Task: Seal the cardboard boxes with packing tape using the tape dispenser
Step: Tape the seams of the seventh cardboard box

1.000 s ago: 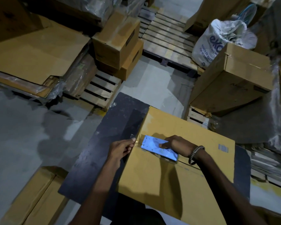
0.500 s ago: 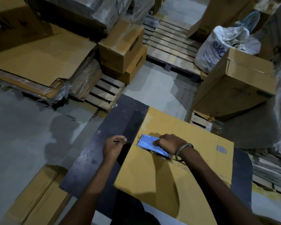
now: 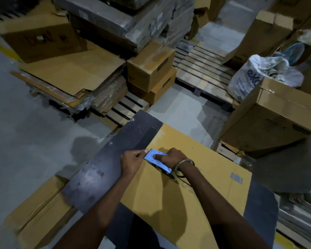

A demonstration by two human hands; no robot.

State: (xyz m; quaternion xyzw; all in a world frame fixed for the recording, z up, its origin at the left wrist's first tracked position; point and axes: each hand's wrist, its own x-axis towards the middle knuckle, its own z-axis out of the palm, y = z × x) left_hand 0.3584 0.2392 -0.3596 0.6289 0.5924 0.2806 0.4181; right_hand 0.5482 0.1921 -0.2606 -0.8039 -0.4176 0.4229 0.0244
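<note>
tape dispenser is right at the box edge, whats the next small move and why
Probably tilt the tape dispenser to cut the tape at the edge. The right hand grips it at the left edge of the cardboard box, so the run across the top has no room left. The left hand is at that edge beside the dispenser's nose, placed to press the tape end down.

Blue tape dispenser (image 3: pixel 155 159) (tan cardboard box (image 3: pixel 196 186))

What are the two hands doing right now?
Left hand: fingers pinch at the box edge beside the tape dispenser.
Right hand: grips the tape dispenser.
</note>
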